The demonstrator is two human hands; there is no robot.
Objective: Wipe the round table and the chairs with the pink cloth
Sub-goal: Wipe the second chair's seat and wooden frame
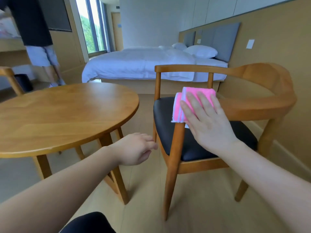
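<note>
The right hand (207, 118) presses the pink cloth (185, 105) flat-fingered on the chair (252, 105) armrest's near end (rail running away rightward), while the left hand (136, 148) hangs loose, empty.

My right hand (207, 121) is pressing the soft, fluffy pink cloth (180, 106) onto the chair (252, 105), whose smooth wood is gleaming; its black seat (168, 125) is looking leathery, the round table (67, 113) satin wood.

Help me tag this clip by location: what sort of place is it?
Probably a hotel or guest room: a made bed with white pillows and a padded headboard, plus a small round table and wooden chair as a sitting corner.
</note>
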